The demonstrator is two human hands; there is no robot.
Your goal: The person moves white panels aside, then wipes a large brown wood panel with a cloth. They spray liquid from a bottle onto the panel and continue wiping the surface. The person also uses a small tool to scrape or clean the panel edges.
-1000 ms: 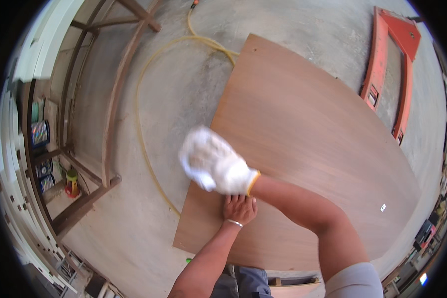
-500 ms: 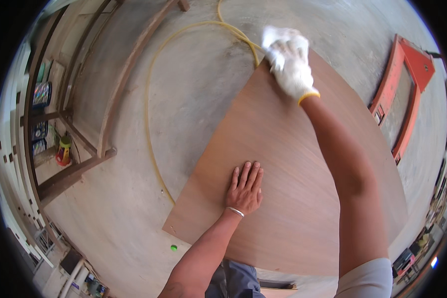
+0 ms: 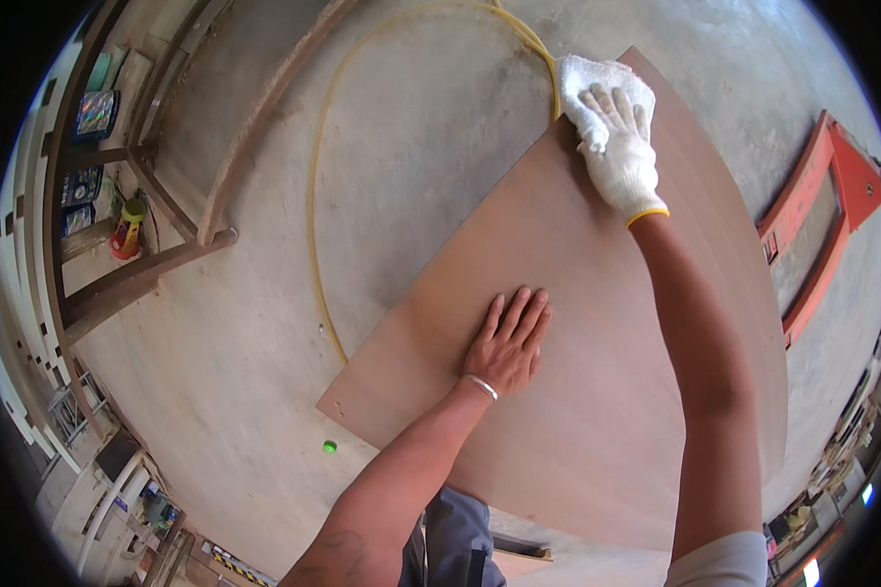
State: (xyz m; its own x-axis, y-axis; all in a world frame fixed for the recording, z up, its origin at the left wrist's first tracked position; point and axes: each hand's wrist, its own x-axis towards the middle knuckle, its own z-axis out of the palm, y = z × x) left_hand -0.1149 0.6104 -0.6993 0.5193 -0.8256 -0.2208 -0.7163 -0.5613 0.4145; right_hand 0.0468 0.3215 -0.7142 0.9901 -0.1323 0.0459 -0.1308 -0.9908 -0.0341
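My left hand (image 3: 507, 342), bare with a silver bracelet at the wrist, lies flat on a large brown wooden panel (image 3: 578, 391), fingers stretched out. My right hand (image 3: 619, 157) wears a white knit glove with a yellow cuff. It presses a folded white cloth (image 3: 628, 78) onto the panel near its far end, fingers over the cloth. Part of the cloth reaches the panel's left edge. The glove hides the cloth's near side.
A yellow hose (image 3: 313, 196) curves over the concrete floor. A red metal frame (image 3: 801, 196) stands on the right. Brown wooden framing (image 3: 147, 284) is at the left, beside a red-and-yellow object (image 3: 127, 230). A green cap (image 3: 330, 447) lies near the panel's left corner.
The whole view has shifted. My gloved hand and the cloth, blurred before, show sharply now, farther right in view with the cloth more over the panel. My left hand stays flat on it.
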